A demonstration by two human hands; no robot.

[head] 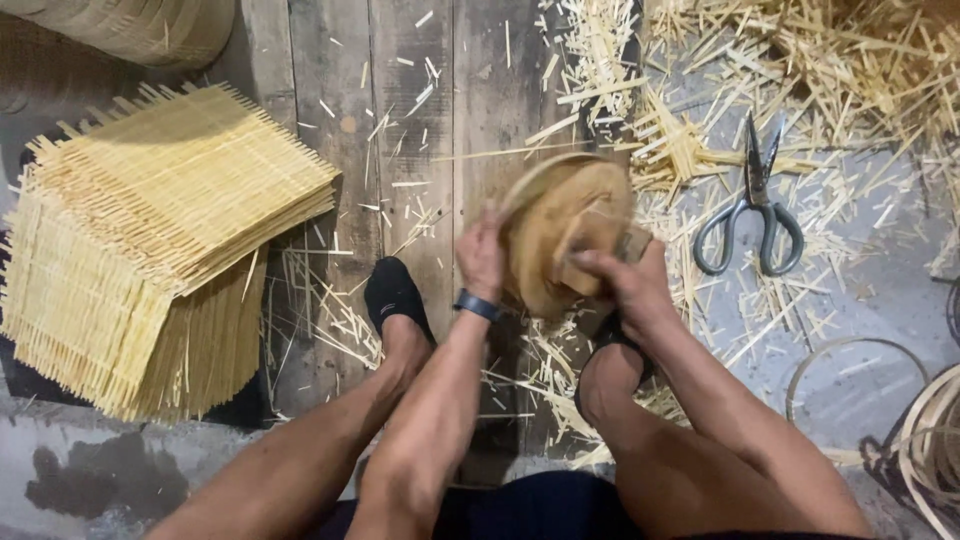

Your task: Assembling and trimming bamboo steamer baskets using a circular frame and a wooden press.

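Woven bamboo bowl (560, 225) gripped by left hand (481, 256) and right hand (625, 278).

I see both forearms reaching forward between my bent knees; my left hand (481, 256), a dark band on its wrist, is curled closed; my right hand (627, 278) grips too, fingers folded.

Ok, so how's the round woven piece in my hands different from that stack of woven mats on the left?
The round woven piece is curved into a shallow bowl with a hoop around its rim; the stacked mats are flat squares with loose strip ends poking out at the edges. The round piece is gripped by the left hand and right hand; the mats lie untouched on the floor. The round piece looks darker tan, the mats paler yellow. Both are woven of thin strips.
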